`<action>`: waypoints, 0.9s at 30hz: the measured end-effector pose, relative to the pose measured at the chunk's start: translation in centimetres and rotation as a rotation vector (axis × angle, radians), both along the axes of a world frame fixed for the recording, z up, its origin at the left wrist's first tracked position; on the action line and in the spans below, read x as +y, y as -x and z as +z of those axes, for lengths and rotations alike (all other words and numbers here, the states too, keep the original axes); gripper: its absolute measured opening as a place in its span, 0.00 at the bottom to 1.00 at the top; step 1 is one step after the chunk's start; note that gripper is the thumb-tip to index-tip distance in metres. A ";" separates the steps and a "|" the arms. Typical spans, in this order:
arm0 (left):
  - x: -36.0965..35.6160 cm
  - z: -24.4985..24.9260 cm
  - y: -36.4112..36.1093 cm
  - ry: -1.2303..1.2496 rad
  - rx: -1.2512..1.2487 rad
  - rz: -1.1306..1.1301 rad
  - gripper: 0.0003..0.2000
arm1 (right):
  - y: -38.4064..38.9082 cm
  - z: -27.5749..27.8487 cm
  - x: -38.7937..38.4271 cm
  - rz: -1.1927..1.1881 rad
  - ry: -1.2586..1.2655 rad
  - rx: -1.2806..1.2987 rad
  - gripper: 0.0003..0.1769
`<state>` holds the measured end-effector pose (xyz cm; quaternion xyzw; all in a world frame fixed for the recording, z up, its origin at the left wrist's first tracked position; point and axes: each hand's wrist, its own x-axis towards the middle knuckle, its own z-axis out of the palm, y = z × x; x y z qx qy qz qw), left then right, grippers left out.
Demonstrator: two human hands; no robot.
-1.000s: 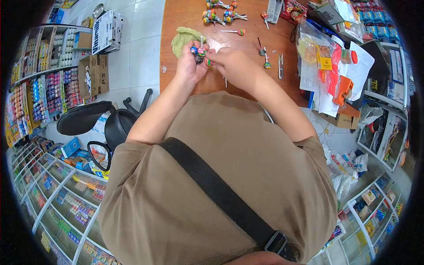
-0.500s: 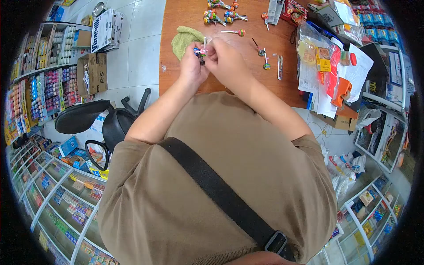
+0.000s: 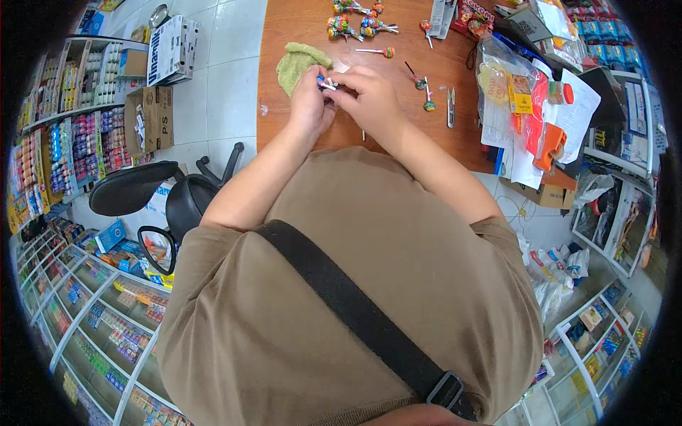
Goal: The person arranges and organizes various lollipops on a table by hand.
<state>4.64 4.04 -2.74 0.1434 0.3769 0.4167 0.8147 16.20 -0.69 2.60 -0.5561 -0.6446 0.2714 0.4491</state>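
Close together over the near part of the wooden table, both my hands work on a small bunch of lollipops (image 3: 327, 83) with white sticks. My left hand (image 3: 310, 103) has its fingers wrapped round the bunch. At the stick ends my right hand (image 3: 366, 98) pinches with thumb and fingers, which partly hide the candy heads. A green cloth (image 3: 301, 59) lies just behind my left hand. Beyond my hands, a single lollipop (image 3: 387, 52) lies flat, and bunched lollipops (image 3: 344, 29) rest farther back. A white stick end (image 3: 364, 135) shows below my right wrist.
To the right on the table (image 3: 412, 135) are another lollipop (image 3: 429, 106) and a slim metal tool (image 3: 450, 108), like tweezers or snips. Papers, plastic bags and an orange tape dispenser (image 3: 550, 147) crowd the right edge. A black chair (image 3: 192, 202) stands at left, near stocked shelves.
The bunch has tipped from stick-up to lying toward the right. My right hand has shifted slightly right and down, and its fingers have changed their hold at the sticks.
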 end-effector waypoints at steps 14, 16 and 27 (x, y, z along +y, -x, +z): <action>-0.3 0.8 1.0 0.190 -0.251 -0.228 0.19 | -0.6 1.0 -0.1 0.078 -0.024 -0.098 0.08; 0.0 0.6 1.2 0.205 -0.249 -0.241 0.19 | -0.8 1.0 -0.1 0.104 -0.052 -0.114 0.08; -0.3 0.0 1.1 0.249 -0.028 -0.294 0.18 | -1.5 0.5 0.0 0.297 0.033 -0.240 0.08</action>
